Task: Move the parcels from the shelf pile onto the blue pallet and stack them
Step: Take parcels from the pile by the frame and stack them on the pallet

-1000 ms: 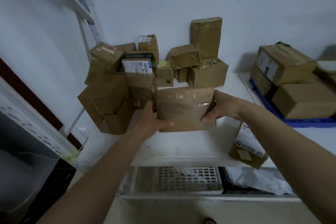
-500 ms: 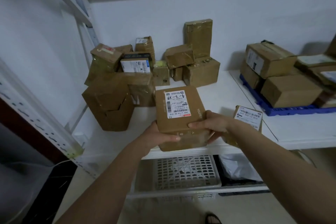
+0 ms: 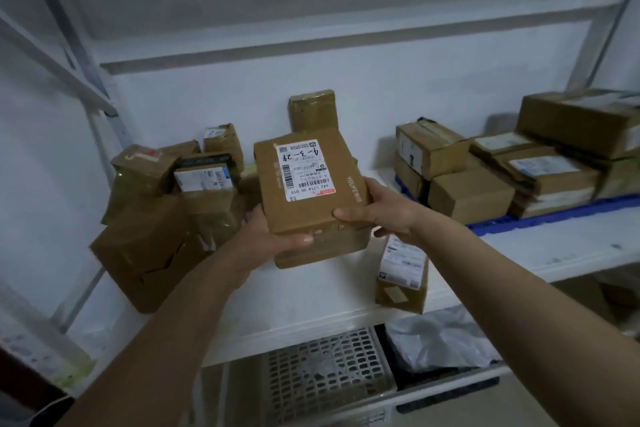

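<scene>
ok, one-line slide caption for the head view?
Both hands, left hand and right hand, hold a labelled parcel above the shelf, blue pallet at right.

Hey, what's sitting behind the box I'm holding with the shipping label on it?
Behind the labelled box a tall taped parcel stands against the wall, only its upper part showing. Its base and anything else directly behind are covered by the box, gripped by the left hand and right hand.

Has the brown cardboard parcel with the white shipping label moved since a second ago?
Yes. The brown cardboard parcel, gripped by the left hand and right hand, was tipped label-up and carried rightward, away from the shelf pile, toward the blue pallet.
</scene>
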Demonstrator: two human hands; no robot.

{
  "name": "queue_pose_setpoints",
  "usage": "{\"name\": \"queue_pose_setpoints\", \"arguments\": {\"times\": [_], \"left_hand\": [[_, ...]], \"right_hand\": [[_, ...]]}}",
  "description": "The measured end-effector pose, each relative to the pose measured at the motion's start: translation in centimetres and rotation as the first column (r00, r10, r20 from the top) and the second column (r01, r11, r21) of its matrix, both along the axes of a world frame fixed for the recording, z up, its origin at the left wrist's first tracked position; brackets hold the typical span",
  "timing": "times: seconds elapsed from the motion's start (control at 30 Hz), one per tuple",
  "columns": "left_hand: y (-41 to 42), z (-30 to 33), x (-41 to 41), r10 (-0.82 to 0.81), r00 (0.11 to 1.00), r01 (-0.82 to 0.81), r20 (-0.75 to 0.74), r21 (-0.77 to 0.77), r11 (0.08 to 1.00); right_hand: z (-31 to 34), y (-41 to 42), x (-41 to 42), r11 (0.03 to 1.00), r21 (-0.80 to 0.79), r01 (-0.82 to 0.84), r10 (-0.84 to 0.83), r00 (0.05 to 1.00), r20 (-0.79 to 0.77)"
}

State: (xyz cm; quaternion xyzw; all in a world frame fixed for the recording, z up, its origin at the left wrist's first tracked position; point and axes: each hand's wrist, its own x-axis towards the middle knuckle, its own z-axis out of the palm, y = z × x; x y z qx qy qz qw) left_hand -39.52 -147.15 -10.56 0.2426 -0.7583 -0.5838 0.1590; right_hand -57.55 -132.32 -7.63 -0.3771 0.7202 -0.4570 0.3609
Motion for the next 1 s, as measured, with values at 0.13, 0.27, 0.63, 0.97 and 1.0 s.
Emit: {"name": "queue_pose_setpoints", "arguments": {"times": [0.13, 0.27, 0.63, 0.97, 1.0], "left_hand": [[1.7, 2.7, -4.6, -0.049, 0.999, 0.050, 0.013, -0.059, 0.997], [5.4, 4.9, -10.1, -0.122, 0.992, 0.119, -0.030, -0.083, 0.989], [17.3, 7.9, -26.5, -0.192, 0.976, 0.191, -0.098, -0.025, 0.981], [22.6, 7.0, -37.5, -0.127, 0.992, 0.126, -0.008, 0.218, 0.968], [22.6, 7.1, -38.4, -0.122, 0.992, 0.116, 0.011, 0.235, 0.965]], "right_hand": [[1.8, 3.1, -3.7, 0.995, -0.084, 0.053, -0.053, 0.999, 0.001], [4.1, 7.2, -8.3, 0.983, -0.162, 0.091, -0.087, 0.996, 0.026], [7.9, 19.4, -22.2, 0.950, -0.198, 0.241, -0.263, 0.961, -0.089], [7.9, 23.8, -34.3, 0.910, -0.105, 0.400, -0.412, 0.902, -0.132], [7.9, 23.9, -35.5, 0.905, -0.110, 0.412, -0.423, 0.898, -0.120]]}}
